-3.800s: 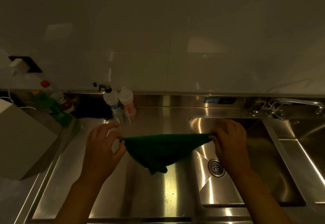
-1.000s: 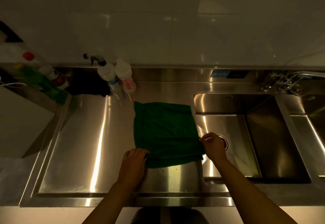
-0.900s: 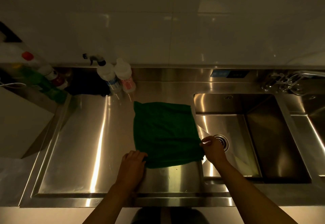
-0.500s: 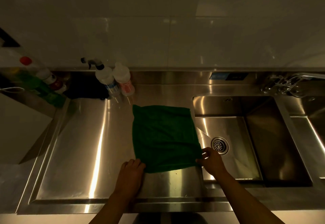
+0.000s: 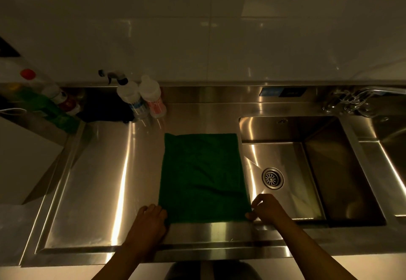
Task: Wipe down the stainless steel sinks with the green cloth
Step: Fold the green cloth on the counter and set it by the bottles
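- Cloth (image 5: 203, 178): lay spread flat on the counter (image 5: 98, 180), just left of the sink (image 5: 318, 130). Its right edge ran along the basin rim. A few shallow creases showed toward the near right.
- Change: some seconds earlier it hung stretched in the air between both hands. It was now down on the steel, and over the last second looked flatter, with fewer folds at the near edge.
- Meaning (judgement): still preparation. The cloth was laid out, probably for folding into a pad. No wiping of either basin had started.
- Left hand (image 5: 151, 220): at the near-left corner, knuckles up, fingers curled down onto the cloth and holding it.
- Right hand (image 5: 265, 208): at the near-right corner, thumb and fingers pinching the edge, right above the basin's near-left rim.
- So the cloth extended away from both hands, with only its near corners held.
- Basin: nothing in it, drain (image 5: 272, 178) uncovered.
- Beyond: two bottles (image 5: 140, 99) stood against the back wall left of the cloth. The tap (image 5: 351, 99) was at the far right.
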{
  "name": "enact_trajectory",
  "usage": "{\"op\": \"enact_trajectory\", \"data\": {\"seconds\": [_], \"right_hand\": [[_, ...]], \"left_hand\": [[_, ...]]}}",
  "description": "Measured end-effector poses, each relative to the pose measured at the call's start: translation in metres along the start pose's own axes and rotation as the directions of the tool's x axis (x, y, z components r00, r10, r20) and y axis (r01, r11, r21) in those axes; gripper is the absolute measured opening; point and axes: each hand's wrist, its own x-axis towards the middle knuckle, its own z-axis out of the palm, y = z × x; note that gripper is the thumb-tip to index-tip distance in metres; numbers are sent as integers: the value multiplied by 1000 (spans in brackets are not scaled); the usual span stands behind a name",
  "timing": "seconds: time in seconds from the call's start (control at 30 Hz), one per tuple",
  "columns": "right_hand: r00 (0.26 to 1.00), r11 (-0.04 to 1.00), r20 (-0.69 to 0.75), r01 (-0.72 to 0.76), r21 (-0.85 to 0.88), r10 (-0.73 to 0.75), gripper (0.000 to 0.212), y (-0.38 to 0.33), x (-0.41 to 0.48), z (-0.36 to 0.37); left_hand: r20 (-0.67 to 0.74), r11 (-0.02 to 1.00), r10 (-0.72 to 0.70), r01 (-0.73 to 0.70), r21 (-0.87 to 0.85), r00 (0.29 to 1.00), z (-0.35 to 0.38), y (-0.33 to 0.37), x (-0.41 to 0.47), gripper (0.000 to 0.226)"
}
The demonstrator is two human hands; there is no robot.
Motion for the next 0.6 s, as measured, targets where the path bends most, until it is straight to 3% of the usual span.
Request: {"op": "enact_trajectory", "data": {"seconds": [0.13,0.23,0.37,0.47,0.6], "right_hand": [[989,951,144,61,-302,-18,39,5,-10,12],[990,931,140,51,-362,0,40,5,-17,20],[996,920,72,78,-385,-54,35,-7,-16,10],[979,932,-93,142,-333,-183,10,-29,-6,-4],[913,902,-204,275,-333,-354,15,-75,13,-17]], "left_hand": [[140,999,36,-34,-19,990,4,1,-22,42],[164,998,23,-14,-56,986,3,3,-31,42],[238,959,-37,102,-263,971,1,-4,-30,28],[120,931,-110,144,-334,987,-6,-16,-6,25],[-29,948,-183,169,-269,983,-27,-34,52,15]]}}
